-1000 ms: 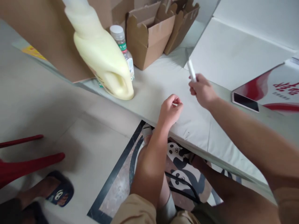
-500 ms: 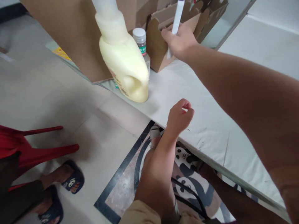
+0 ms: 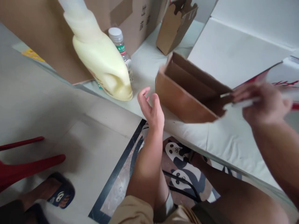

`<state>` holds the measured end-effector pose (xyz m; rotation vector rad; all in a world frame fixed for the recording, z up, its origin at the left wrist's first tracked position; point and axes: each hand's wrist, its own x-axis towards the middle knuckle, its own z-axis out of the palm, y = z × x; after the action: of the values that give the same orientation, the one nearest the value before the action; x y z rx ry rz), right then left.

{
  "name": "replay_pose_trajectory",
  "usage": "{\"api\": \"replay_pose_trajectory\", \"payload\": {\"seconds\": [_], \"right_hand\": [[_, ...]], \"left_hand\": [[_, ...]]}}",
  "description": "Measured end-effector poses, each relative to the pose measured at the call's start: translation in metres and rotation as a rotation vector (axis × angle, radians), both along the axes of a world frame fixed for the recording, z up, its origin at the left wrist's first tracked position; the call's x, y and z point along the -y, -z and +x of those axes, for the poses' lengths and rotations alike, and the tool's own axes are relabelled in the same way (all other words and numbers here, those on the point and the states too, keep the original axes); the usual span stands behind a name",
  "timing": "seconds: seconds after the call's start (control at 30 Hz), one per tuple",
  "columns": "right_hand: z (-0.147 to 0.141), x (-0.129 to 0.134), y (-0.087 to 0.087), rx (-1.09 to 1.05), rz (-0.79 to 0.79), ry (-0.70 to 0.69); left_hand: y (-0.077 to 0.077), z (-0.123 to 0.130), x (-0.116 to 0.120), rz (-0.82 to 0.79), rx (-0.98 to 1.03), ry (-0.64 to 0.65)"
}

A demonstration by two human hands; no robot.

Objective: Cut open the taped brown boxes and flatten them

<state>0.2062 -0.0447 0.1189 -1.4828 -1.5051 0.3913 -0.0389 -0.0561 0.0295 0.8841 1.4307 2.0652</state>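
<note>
My right hand (image 3: pixel 266 102), smeared by motion, grips one end of an open-topped brown cardboard box (image 3: pixel 184 99). The box is tilted above the white-covered table, its inside looking bare where I can see it. A pale, slim stick is also in that hand, too blurred to name. My left hand (image 3: pixel 153 109) is raised at the table's near edge with fingers and thumb apart, holding nothing. It is close to the box's left end, apart from it. Left of it stands a pale yellow jug-shaped bottle (image 3: pixel 105 65), with a white-capped clear bottle (image 3: pixel 120 46) behind.
A second small cardboard box (image 3: pixel 174 29) stands at the back of the table. Large cardboard (image 3: pixel 46 37) rises behind the bottles. At right is a white item with red marks (image 3: pixel 285 74). Red stool legs (image 3: pixel 35 165) and another person's slippered foot (image 3: pixel 62 193) are at lower left.
My right hand has pulled the cardboard box from the back toward me and rightward, leaving the other box behind. My left hand has opened from a loose curl. The view has shifted right.
</note>
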Motion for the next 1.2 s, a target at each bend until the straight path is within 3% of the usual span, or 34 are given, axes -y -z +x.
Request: {"api": "replay_pose_trajectory", "payload": {"seconds": [0.13,0.23,0.37,0.5,0.63,0.77,0.93,1.2], "right_hand": [[0.050,0.075,0.031,-0.194,0.209,0.095],[0.059,0.099,0.048,-0.247,0.323,0.144],[0.066,0.104,0.057,-0.290,0.353,0.251],[0.080,0.107,0.059,-0.377,0.432,0.238],[0.099,0.116,0.063,-0.438,0.428,0.206],[0.119,0.126,0.068,-0.390,0.523,0.126],[0.134,0.139,0.075,-0.289,0.366,0.034],[0.141,0.141,0.084,-0.190,0.157,0.062]], "left_hand": [[-0.002,0.019,-0.002,0.244,-0.048,0.456],[-0.003,0.042,-0.003,0.285,-0.126,0.635],[-0.001,0.073,-0.006,0.318,-0.187,0.681],[0.003,0.098,-0.008,0.369,-0.192,0.759],[0.005,0.114,-0.008,0.241,-0.251,0.747],[0.005,0.125,-0.010,0.088,-0.309,0.679],[0.006,0.138,-0.012,0.108,-0.180,0.707],[0.009,0.137,-0.012,0.000,0.045,0.934]]}}
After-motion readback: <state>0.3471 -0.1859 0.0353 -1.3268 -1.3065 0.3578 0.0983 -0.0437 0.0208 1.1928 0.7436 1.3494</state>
